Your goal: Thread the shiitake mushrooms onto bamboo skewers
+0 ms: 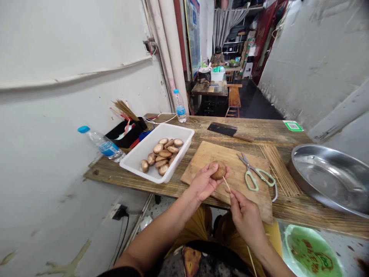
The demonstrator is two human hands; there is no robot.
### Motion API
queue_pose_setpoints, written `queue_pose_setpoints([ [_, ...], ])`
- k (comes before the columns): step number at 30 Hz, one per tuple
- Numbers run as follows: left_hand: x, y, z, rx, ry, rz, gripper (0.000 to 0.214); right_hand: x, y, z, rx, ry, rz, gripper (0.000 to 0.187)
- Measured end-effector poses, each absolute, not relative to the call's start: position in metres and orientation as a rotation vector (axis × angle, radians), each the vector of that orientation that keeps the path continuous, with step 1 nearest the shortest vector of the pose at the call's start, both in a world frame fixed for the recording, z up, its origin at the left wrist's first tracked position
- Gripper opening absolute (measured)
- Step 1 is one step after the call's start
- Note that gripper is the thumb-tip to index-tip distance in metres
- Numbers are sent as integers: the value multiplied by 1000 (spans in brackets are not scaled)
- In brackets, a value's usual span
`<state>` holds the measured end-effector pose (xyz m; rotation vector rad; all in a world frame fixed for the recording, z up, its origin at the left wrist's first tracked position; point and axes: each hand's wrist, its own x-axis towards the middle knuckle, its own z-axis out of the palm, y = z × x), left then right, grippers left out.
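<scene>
Left hand: My left hand (205, 181), a little right of the centre of the frame, is closed around one brown mushroom (218, 171) — the thumb lies on its near edge and the fingers curl behind it.
Right hand: My right hand (244, 209), lower and more to the right, pinches a thin skewer (226, 184) between thumb and fingers, with no gap left; its long end comes out below, at the bottom edge.
Skewer tip: It meets the lower edge of the mushroom; from this view I cannot tell whether it is inside or only touching.
Cutting board: Both hands are above the near part of the board (198, 163), and the scissors (251, 166) lie on it, just to the right.
White tray: Other mushrooms (165, 153) lie in the tray (184, 133), left of the centre.
Spare skewers: A flat bunch (280, 169) rests right of the board, beside the steel basin (294, 163).
Risk: If I push at a slant, I judge that the tip could come out through the cap and prick my left fingers — they stand close behind. Too hard a push could split the flesh or bend the thin stick.
</scene>
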<state>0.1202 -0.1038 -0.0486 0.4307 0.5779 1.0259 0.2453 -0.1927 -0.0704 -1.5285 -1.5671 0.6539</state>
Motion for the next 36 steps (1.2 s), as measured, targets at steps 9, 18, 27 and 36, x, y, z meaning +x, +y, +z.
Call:
queue_pose_setpoints([
  [9, 118, -104, -51, 449, 558, 954, 11, 241, -184, -68, -1442, -1491, 833, 35],
  [18, 125, -111, -52, 466, 548, 895, 15, 238, -175, -70, -1423, -1407, 929, 35],
  [27, 118, -101, -71, 243, 633, 951, 22, 260, -183, -85, -1457, -1603, 939, 33],
  [36, 119, -103, -74, 342, 658, 1004, 12, 254, -191, -89, -1456, -1617, 898, 33],
])
